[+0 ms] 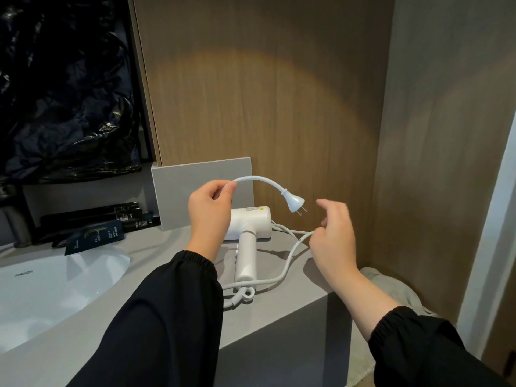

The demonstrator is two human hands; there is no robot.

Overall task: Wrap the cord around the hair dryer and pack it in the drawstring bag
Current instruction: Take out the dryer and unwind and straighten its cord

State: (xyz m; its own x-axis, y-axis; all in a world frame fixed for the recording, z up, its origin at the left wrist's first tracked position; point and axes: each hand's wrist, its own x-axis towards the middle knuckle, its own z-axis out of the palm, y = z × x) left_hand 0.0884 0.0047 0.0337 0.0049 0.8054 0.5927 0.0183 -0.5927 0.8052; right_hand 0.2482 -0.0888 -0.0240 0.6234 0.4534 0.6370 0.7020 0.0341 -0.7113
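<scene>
A white hair dryer (249, 233) lies on the grey counter (156, 277), handle pointing toward me. Its white cord (290, 256) loops loosely over the counter to the right of the handle. My left hand (208, 216) is raised above the dryer's body and pinches the cord a short way from the plug (294, 201), which arcs up and hangs in the air with its prongs down. My right hand (333, 241) is to the right of the dryer and pinches a lower stretch of the cord between thumb and fingers. A pale cloth (396, 291), possibly the bag, lies below the counter's right end.
A white basin (47, 291) is sunk in the counter at the left. Dark packets and tubes (97, 224) lie behind it, beside a grey panel (201, 191) leaning on the wooden wall (265, 93). Black plastic sheeting (61, 88) fills the upper left.
</scene>
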